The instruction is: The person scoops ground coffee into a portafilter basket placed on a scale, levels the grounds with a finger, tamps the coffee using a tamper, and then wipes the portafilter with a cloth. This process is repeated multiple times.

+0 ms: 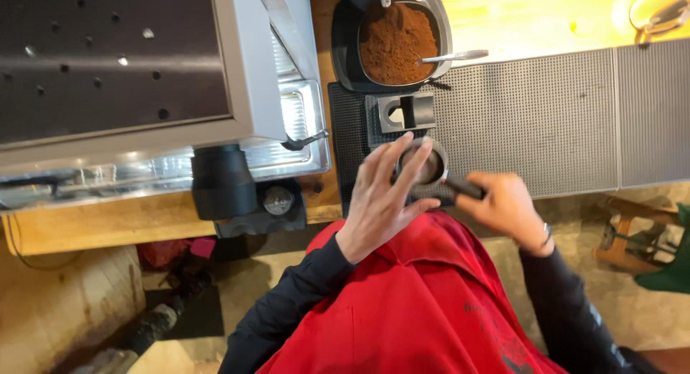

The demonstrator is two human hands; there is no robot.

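My right hand (505, 206) grips the black handle of a portafilter (430, 167), whose round metal basket holds brown ground coffee. My left hand (381, 194) lies over the basket's near side, fingers spread, with the fingertips on its rim and on the grounds. The portafilter rests over a black rubber mat (348, 130) at the counter's edge. Behind it stands a metal tamping stand (407, 112). Further back a metal container of ground coffee (397, 43) has a spoon (454, 56) lying in it.
A steel espresso machine (129, 72) fills the left, with a black group head (221, 180) and drip tray (295, 130). Grey ribbed mats (546, 122) cover the counter to the right. A glass jug (658, 11) stands at the far right. A wooden stool (632, 230) is on the floor.
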